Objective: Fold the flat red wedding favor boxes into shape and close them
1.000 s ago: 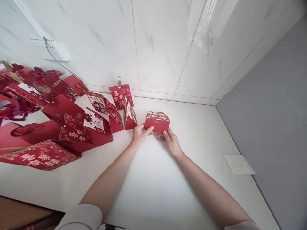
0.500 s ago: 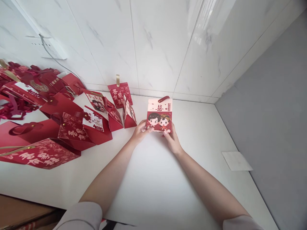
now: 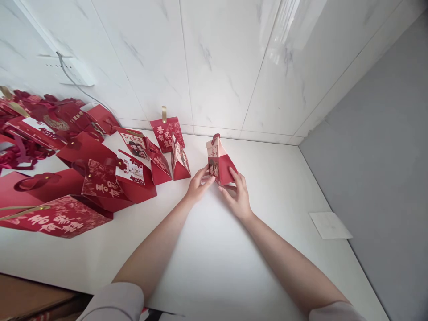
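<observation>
A small red and pale pink gift box (image 3: 226, 168) with a dark red loop handle on top stands upright in front of me, turned so its plain red side faces partly my way. Its printed front with the cartoon couple points to the left. My left hand (image 3: 199, 183) holds the printed face at its lower edge, thumb in front. On the red side, my right hand (image 3: 239, 192) grips with its fingers, the thumb low near the bottom corner. The box's underside and far side are hidden.
Left of my hands stand a narrow triangular gift box (image 3: 181, 162) and a red gift box with a gold loop (image 3: 168, 133). Several larger red gift boxes (image 3: 72, 216) crowd the table's left. A white sheet (image 3: 329, 224) lies at the right edge, and a tiled wall (image 3: 220, 67) rises behind.
Between my hands the gift box has turned about its upright axis, its printed front swinging left and its red side coming into view. My right hand's fingers have shifted onto that side.
</observation>
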`<state>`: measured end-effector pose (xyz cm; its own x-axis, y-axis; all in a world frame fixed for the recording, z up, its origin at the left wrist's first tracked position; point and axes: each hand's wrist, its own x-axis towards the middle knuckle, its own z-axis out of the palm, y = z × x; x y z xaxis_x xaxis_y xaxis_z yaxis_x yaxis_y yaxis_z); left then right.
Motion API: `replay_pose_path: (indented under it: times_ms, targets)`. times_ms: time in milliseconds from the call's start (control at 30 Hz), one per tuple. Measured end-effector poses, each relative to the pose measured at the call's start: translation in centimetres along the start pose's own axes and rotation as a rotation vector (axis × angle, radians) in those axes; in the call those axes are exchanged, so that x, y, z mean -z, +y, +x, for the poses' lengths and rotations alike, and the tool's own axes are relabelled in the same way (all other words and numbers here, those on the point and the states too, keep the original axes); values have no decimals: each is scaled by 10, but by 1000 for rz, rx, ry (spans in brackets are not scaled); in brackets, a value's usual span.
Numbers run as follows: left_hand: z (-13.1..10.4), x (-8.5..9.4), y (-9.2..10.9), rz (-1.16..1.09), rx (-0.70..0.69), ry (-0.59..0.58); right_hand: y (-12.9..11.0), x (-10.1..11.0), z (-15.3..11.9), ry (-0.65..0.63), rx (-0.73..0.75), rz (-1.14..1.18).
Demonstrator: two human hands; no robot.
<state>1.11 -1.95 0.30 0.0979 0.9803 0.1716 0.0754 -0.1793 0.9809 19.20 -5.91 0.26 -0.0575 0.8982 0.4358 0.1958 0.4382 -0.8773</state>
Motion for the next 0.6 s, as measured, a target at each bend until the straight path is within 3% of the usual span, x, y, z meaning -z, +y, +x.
replay_pose_path:
  times_ms: [100,167,367,433,600]
  targets:
    - [0,4,2,-48,-43,-150,-6,0,-3,-91,69,13]
    - [0,6,2,-81,-58,-177,-8,0,-4,-106,88,3]
    - [1,6,-4,-43,-43,-185,-6,-3,-6,93,-109,30]
    - [1,5,-4,-25,-50,-182,-4,-3,-5,107,-135,-18]
    - [0,5,2,-22,-55,-188,-2,-1,0,-94,-160,22]
